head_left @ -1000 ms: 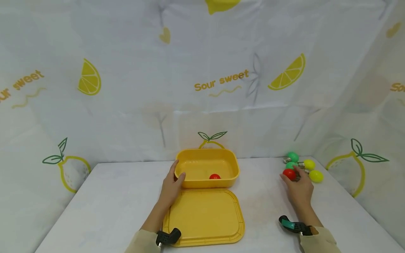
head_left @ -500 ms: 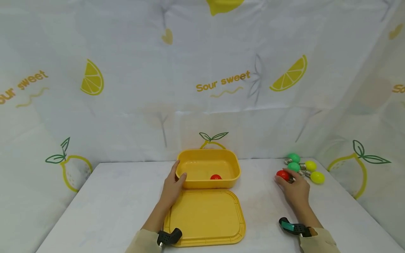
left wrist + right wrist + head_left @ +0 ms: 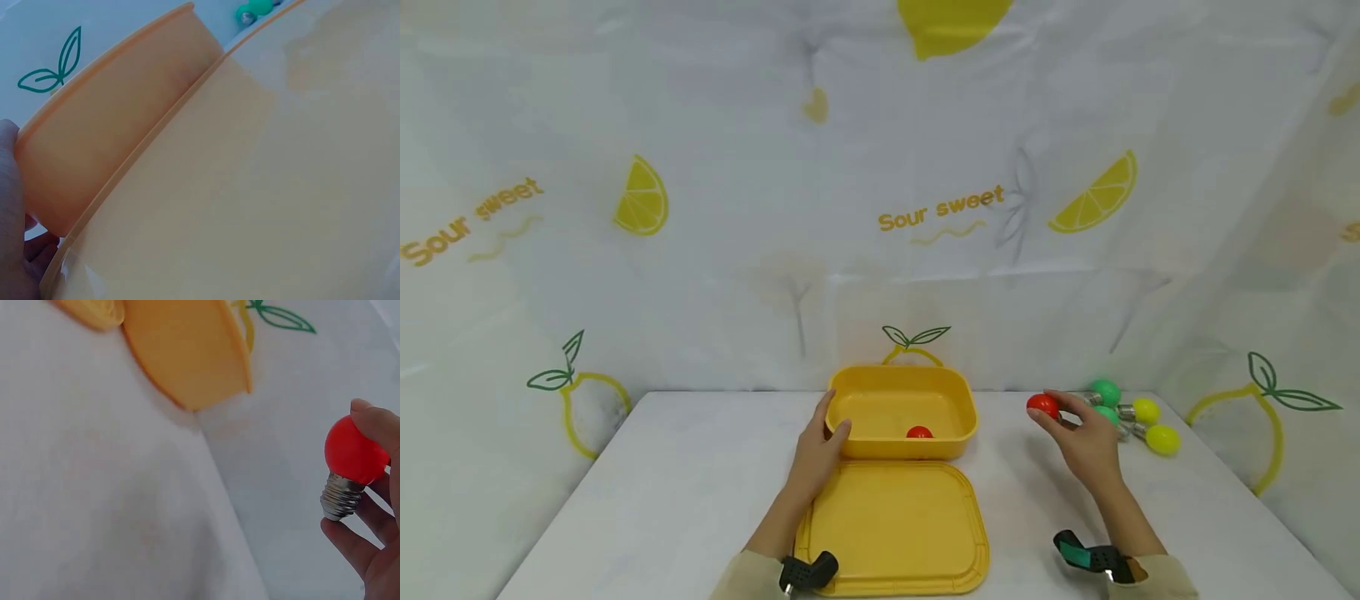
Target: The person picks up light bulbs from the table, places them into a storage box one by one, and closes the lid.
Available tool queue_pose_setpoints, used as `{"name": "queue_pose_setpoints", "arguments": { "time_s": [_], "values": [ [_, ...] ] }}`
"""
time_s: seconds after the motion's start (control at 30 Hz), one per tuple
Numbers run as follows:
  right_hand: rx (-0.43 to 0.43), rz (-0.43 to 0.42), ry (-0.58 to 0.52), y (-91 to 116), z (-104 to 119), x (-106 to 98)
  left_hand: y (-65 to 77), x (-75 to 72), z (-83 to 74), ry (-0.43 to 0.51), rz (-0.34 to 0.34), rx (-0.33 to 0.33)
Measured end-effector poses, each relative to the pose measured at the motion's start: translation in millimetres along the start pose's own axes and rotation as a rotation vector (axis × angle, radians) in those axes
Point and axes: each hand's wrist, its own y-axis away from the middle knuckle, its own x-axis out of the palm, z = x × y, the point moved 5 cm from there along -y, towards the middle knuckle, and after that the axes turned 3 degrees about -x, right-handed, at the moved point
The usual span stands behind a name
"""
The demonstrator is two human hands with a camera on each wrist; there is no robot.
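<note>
My right hand (image 3: pixel 1090 446) pinches a red light bulb (image 3: pixel 354 450) between thumb and fingers, its silver screw base angled down in the right wrist view. The bulb is held above the table, right of a yellow plastic box (image 3: pixel 902 450). My left hand (image 3: pixel 816 454) grips the box's left end, thumb at the front corner and fingers along the side. Inside the box lies another red bulb (image 3: pixel 919 432), its lower part hidden by the front wall. Immediately in front of the box, a flat yellow lid (image 3: pixel 895 529) lies on the table, partly overlapped by the left forearm.
At the table's back right lie two green bulbs (image 3: pixel 1106 392) and two yellow bulbs (image 3: pixel 1162 440), close together and partly hidden by the right hand. A white lemon-print sheet (image 3: pixel 737 250) hangs behind the white table (image 3: pixel 647 500).
My right hand has taken the red bulb out of the group and carried it up and left. The left hand stays at the box. The head view has tilted slightly.
</note>
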Motion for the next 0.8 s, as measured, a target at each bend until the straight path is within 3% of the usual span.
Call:
{"name": "queue_pose_setpoints", "arguments": {
  "time_s": [0.2,0.4,0.63,0.8],
  "values": [
    [-0.113,0.037,-0.076,-10,46,10,0.1,-1.7,-0.2,-0.015,-0.023,-0.016],
    [-0.178,0.070,-0.149,-20,75,22,-1.5,2.5,-2.0,-0.018,0.002,-0.005],
    [-0.179,0.139,-0.271,-27,105,52,-1.9,1.0,-1.1,-0.033,-0.007,-0.011],
    [-0.131,0.149,-0.350,-24,111,74,-3.6,0.7,-1.9,-0.028,-0.005,0.009]
  ]
}}
